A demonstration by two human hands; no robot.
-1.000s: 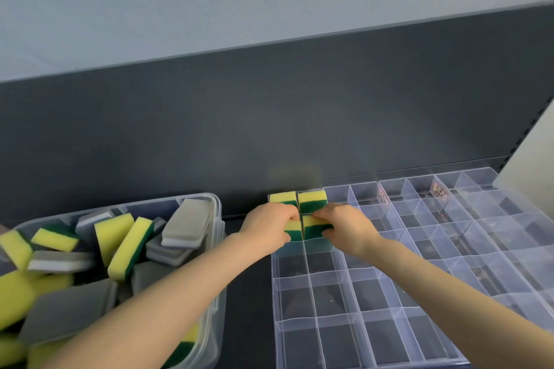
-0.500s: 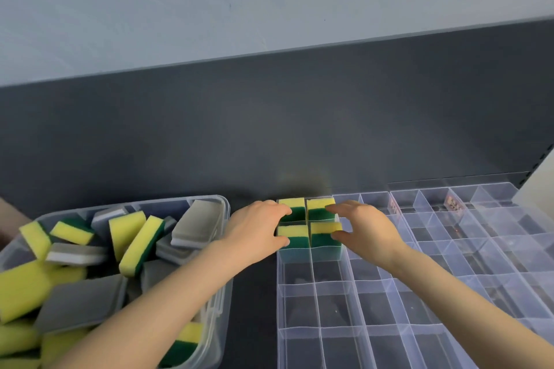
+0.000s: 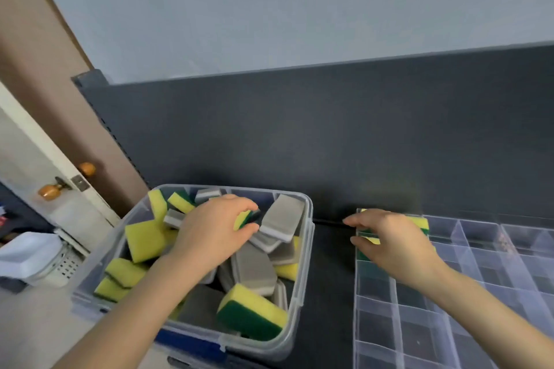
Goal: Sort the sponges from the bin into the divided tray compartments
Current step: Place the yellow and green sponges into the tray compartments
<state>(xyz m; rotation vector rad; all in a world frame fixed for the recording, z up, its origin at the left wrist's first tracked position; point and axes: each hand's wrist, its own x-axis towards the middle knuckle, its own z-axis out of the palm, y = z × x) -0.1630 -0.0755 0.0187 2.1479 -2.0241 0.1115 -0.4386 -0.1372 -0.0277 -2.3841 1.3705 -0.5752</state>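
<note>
Reaching into the bin (image 3: 306, 252), the left hand (image 3: 212, 234) curls thumb and fingers round a yellow-green sponge (image 3: 244, 219) near the far wall, just beside a tilted grey sponge (image 3: 281, 219). It lies on top of the heap, so it was probably picked as the easiest to lift.

The right hand (image 3: 389, 244) is spread with loosely straight fingers over the far-left corner of the tray (image 3: 376, 326) and holds nothing. I cannot tell whether it touches the placed sponges (image 3: 419, 222) beneath it; it may be steadying them.

Bin and tray stand apart on the dark surface (image 3: 332, 255). Most compartments look unfilled and the bin is crowded, so sorting seems barely begun.
</note>
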